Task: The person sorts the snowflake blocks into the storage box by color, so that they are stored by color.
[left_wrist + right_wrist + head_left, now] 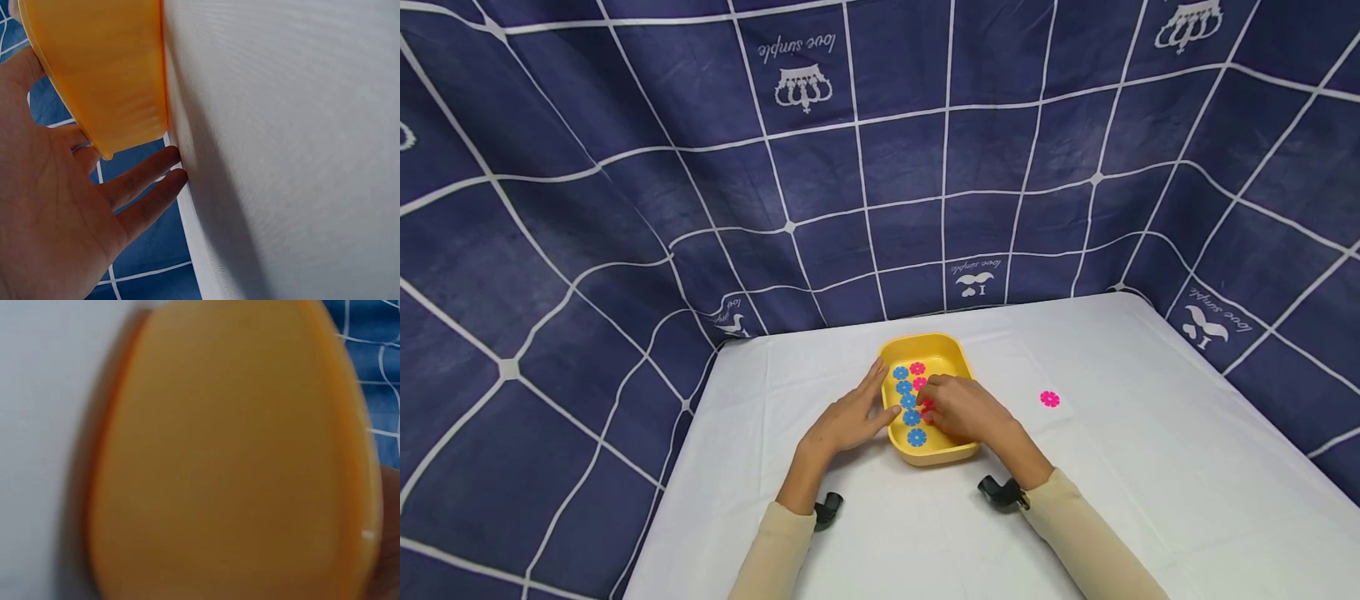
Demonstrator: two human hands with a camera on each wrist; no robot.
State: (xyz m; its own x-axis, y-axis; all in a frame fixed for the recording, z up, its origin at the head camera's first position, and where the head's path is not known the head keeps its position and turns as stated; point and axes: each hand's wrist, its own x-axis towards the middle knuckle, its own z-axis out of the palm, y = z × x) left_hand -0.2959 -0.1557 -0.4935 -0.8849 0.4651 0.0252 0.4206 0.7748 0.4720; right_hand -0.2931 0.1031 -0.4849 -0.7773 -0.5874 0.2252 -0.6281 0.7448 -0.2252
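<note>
A yellow plastic tray point(934, 457) stands on the white-covered table. Inside it a column of several blue notched discs point(916, 437) runs beside several pink notched discs point(917, 368). My left hand point(844, 423) steadies the tray's left side, thumb at the near rim and fingers spread; the left wrist view shows straight fingers point(140, 181) by the tray wall. My right hand point(966, 408) reaches into the tray from the right, its curled fingertips pinching a red-pink disc point(928, 414) that is partly covered. In the right wrist view the tray's outer wall point(231, 450) hides most of that hand.
One loose pink disc point(1049, 399) lies on the white tablecloth point(1120, 450) to the right of the tray. A dark blue checked curtain point(910, 158) hangs behind the table and along its sides. Black wrist devices point(1000, 492) sit on both wrists.
</note>
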